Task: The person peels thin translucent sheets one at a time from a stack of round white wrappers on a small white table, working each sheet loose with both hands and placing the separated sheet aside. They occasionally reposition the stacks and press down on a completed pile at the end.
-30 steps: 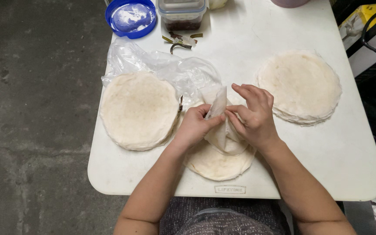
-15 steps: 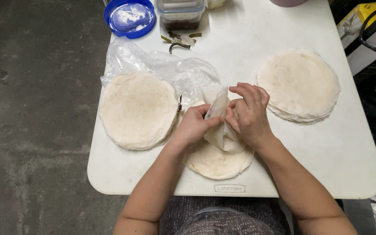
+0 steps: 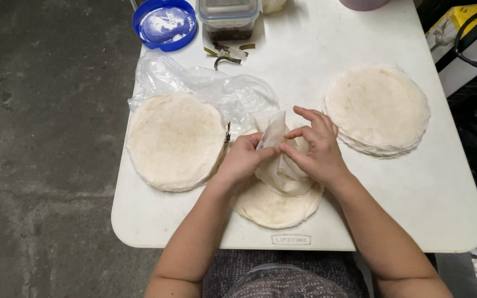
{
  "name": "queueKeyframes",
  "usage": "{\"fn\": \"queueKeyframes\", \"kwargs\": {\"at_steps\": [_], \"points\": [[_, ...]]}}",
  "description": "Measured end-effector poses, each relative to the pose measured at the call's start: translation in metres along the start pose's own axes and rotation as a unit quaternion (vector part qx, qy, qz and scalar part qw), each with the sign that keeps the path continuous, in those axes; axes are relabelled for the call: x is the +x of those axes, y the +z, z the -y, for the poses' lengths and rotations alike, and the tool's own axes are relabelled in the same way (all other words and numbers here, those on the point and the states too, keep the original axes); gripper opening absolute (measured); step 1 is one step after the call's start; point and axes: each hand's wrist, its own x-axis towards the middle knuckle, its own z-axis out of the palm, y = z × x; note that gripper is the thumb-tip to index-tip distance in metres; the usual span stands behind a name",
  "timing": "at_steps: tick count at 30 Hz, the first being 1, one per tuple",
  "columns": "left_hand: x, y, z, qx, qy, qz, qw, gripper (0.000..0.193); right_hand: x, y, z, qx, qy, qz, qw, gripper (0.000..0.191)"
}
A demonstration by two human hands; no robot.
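While both hands, the left hand (image 3: 245, 157) and the right hand (image 3: 317, 150), pinch a thin flatbread (image 3: 280, 165) lifted above the middle stack (image 3: 271, 205), two other stacks (image 3: 175, 140) (image 3: 377, 107) lie on the white bench (image 3: 443, 198).

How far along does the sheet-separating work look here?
Looks partway. Done: the right stack lies flat. In hand: left hand and right hand pinch a thin sheet, lifted off the middle stack. Left: the left stack lies untouched.
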Motion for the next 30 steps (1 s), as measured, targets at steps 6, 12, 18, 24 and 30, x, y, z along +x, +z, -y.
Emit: {"fn": "queueKeyframes", "kwargs": {"at_steps": [6, 12, 18, 24, 30], "points": [[0.006, 0.000, 0.009, 0.058, 0.042, 0.013, 0.997, 0.035, 0.001, 0.003, 0.007, -0.077, -0.044, -0.045, 0.995, 0.011], [0.008, -0.004, 0.013, 0.100, 0.052, 0.004, 0.994, 0.037, 0.001, 0.007, 0.006, -0.062, -0.030, -0.036, 0.997, 0.012], [0.009, -0.010, 0.011, 0.041, 0.037, 0.016, 0.998, 0.039, 0.002, 0.003, 0.000, 0.108, 0.032, 0.026, 0.993, 0.021], [0.010, -0.016, 0.007, 0.022, 0.051, 0.029, 0.998, 0.040, 0.004, 0.005, -0.006, 0.143, 0.023, -0.003, 0.990, 0.019], [0.003, -0.010, -0.003, 0.045, 0.018, -0.015, 0.999, 0.032, 0.003, 0.013, -0.001, 0.106, -0.022, -0.027, 0.994, 0.020]]}}
